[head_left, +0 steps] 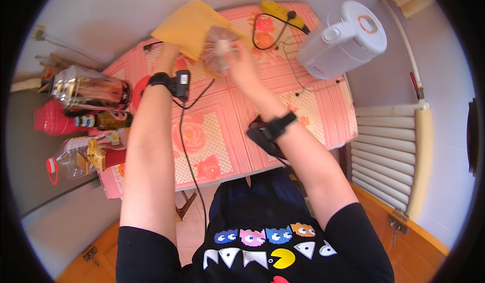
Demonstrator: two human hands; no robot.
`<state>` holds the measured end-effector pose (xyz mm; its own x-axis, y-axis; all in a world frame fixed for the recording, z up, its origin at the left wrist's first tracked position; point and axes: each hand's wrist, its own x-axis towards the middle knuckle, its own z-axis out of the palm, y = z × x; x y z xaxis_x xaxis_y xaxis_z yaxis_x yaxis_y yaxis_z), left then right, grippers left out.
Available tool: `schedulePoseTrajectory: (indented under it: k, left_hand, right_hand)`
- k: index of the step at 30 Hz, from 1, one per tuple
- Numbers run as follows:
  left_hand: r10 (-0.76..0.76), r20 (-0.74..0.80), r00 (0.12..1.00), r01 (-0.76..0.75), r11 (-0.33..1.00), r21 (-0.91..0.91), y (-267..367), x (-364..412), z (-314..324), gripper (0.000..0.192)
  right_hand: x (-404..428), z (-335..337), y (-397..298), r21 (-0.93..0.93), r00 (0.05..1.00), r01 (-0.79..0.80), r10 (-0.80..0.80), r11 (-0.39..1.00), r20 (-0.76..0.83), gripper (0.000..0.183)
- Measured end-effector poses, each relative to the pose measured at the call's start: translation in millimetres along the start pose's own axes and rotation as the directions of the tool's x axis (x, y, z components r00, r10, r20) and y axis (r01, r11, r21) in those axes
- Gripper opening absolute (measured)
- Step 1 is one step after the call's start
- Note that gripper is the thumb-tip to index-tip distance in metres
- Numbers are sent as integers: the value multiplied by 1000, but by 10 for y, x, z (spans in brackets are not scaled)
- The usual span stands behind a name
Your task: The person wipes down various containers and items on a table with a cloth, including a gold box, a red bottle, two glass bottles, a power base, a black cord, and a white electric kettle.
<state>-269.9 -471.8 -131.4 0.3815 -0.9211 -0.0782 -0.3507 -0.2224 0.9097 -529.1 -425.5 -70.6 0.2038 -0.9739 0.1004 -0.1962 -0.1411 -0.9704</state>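
My right hand is closed on a round lidded container with reddish-brown contents, blurred by motion, over the back of the table. Behind and to the left of it lies a yellow-orange sheet or envelope, tilted against the wall. My left hand is at the near left edge of that sheet; its fingers are hidden, so its grip does not show. Each wrist wears a black strap with a small black device and a cable. Under both hands is a table with a pink floral cloth.
A translucent white pitcher stands at the back right, near a yellow power strip with black cables. Along the left edge are a shiny metal flask, a glass bottle and a clear plastic jug. A radiator is at the right.
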Motion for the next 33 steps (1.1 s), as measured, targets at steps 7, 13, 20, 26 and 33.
schedulePoseTrajectory:
  k: [7,13,20,26,33]
  left_hand:
    - [-179,-48,983,181,982,53,-481,-29,-100,38]
    - [259,-236,937,-214,956,201,-131,-1183,141,42]
    - [136,222,966,-196,940,280,506,-2958,1267,55]
    - [205,365,908,-370,801,471,620,-3353,2088,72]
    - [297,288,911,-403,792,459,238,-3060,1544,54]
  right_hand:
    - [-449,175,604,-195,963,-180,214,964,166,54]
    - [-1074,-1410,626,-189,945,-270,298,944,134,18]
    - [-1757,-2194,905,-286,916,-296,356,911,187,25]
    - [-1840,-1956,876,-164,864,-421,450,892,225,25]
    - [-1893,-2643,1006,-224,938,-333,346,916,22,24]
